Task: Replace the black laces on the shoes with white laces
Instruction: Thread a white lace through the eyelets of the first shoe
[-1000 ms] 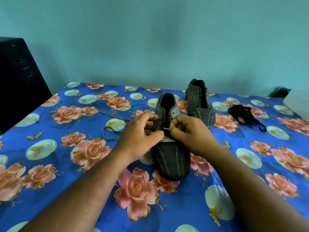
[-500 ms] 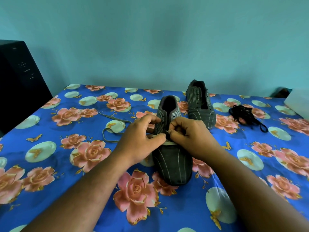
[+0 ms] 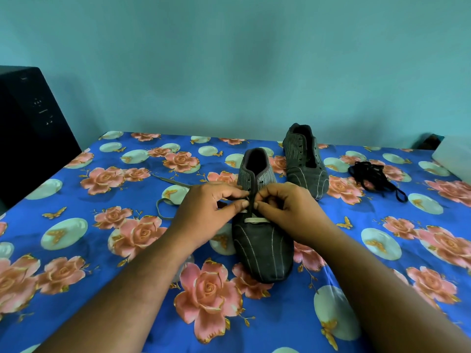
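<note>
A dark striped shoe (image 3: 262,248) lies toe toward me on the flowered cloth, with one white lace bar (image 3: 254,220) across its lowest eyelets. My left hand (image 3: 204,215) and my right hand (image 3: 288,210) meet over the shoe's eyelets, each pinching the white lace at the tongue. The lace's loose length (image 3: 165,200) trails off to the left on the cloth. The second shoe (image 3: 305,161), with no lace in it, stands behind and to the right. A heap of black laces (image 3: 369,174) lies right of it.
The blue flowered cloth (image 3: 102,250) covers the whole surface. A black box (image 3: 28,133) stands at the far left edge, against the teal wall. A white object (image 3: 453,154) sits at the far right edge.
The view has tilted slightly, so the shoes sit lower in frame. My fingertips have drawn closer together over the eyelets. The white lace bar shows more plainly below them.
</note>
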`<state>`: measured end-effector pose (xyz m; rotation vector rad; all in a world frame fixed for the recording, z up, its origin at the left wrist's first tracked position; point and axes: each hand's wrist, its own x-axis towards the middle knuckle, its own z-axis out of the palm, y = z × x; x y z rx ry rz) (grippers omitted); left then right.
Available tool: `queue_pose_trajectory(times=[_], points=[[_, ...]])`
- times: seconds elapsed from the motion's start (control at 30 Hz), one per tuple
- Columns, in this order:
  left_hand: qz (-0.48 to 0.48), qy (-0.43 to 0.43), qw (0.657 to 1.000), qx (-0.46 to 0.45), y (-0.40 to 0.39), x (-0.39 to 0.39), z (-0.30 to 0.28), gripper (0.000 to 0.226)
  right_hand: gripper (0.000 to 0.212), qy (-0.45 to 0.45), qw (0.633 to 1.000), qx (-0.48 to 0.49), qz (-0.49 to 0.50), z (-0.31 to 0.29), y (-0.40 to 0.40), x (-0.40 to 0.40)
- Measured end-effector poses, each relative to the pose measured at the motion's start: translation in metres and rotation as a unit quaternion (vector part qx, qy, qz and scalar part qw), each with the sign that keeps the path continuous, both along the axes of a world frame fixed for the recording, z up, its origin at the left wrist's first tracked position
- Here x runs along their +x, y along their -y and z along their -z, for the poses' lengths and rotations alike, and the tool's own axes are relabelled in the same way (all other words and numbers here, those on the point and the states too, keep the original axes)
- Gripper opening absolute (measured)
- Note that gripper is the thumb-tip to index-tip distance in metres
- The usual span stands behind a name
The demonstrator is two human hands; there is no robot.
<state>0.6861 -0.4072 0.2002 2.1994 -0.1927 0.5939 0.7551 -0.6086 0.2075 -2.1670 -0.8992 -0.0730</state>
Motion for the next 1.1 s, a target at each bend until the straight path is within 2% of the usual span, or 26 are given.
queue_pose_trajectory(times=[0.23,0.37,0.6,0.73,0.87,0.97,1.1], points=[[-0.005,-0.023,0.999,-0.040,0.004,0.001,0.000,0.003,0.019,0.146,0.987,-0.028,0.059,0.003,0.000,0.002],[0.001,-0.054,0.994,-0.093,0.001,0.001,-0.001,0.005,0.031,0.225,0.969,-0.078,0.067,0.001,0.006,0.004],[0.010,-0.123,0.961,-0.246,-0.004,0.000,-0.006,0.010,0.033,0.265,0.953,-0.145,0.032,-0.002,0.017,0.010],[0.019,-0.156,0.931,-0.331,-0.009,0.003,-0.006,0.013,0.028,0.250,0.961,-0.119,-0.003,-0.002,0.019,0.013],[-0.024,-0.138,0.914,-0.380,-0.015,0.007,-0.004,0.013,0.036,0.224,0.970,-0.092,-0.018,0.003,0.020,0.018],[-0.062,-0.115,0.933,-0.335,-0.015,0.007,-0.002,0.014,0.044,0.189,0.979,-0.071,-0.010,0.004,0.020,0.021],[-0.013,-0.077,0.983,-0.163,-0.007,0.002,-0.002,0.026,0.047,0.142,0.986,-0.084,0.004,0.005,0.022,0.024]])
